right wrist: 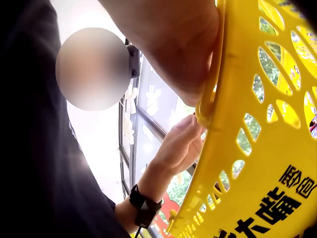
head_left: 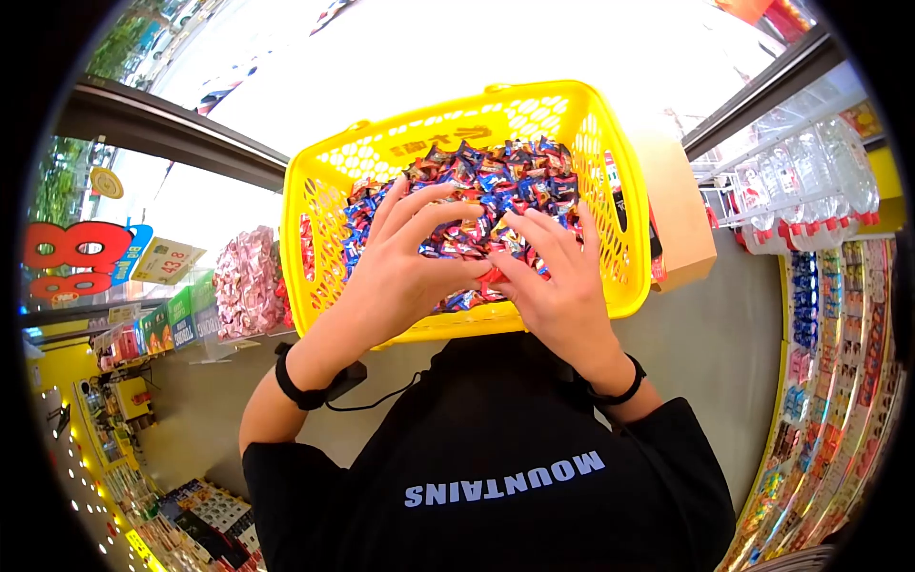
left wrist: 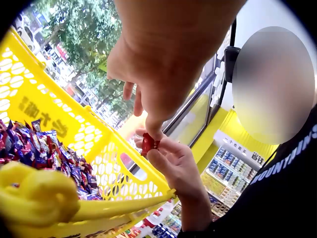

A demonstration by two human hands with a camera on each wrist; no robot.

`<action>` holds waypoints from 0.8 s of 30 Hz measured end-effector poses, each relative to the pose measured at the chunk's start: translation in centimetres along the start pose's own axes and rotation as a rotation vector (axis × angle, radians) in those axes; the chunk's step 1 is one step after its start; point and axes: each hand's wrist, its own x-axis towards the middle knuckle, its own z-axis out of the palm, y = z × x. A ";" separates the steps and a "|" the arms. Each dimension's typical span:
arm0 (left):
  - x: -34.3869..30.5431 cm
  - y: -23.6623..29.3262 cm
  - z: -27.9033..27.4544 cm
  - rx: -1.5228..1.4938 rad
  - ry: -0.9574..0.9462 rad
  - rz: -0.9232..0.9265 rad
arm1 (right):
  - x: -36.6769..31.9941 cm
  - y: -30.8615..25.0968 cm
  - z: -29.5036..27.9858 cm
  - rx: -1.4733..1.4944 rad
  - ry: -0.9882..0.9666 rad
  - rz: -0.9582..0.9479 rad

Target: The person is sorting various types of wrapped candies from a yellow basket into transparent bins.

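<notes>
Over a yellow plastic basket [head_left: 448,330], my two hands meet at a small red-wrapped candy [left wrist: 147,144]. My left hand [head_left: 400,253] pinches one end between thumb and finger, its other fingers spread above. My right hand [head_left: 560,286] pinches the candy from the other side, thumb and bent forefinger together. A heap of wrapped candies [head_left: 515,186], mostly blue and red, fills the bottom of the basket below the hands. In the right wrist view the basket's rim hides most of the hands' meeting point.
A cardboard box [head_left: 679,214] stands beside the basket's right side. Pink-wrapped packs [head_left: 250,281] are piled at its left. Clear bottles [head_left: 805,176] hang on a rack at right, above a long shelf of packaged goods [head_left: 839,381]. A large window lies beyond the basket.
</notes>
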 end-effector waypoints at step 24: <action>-7.4 1.8 2.1 -0.021 0.323 -0.145 | 1.0 -2.7 0.5 0.184 -0.182 -0.211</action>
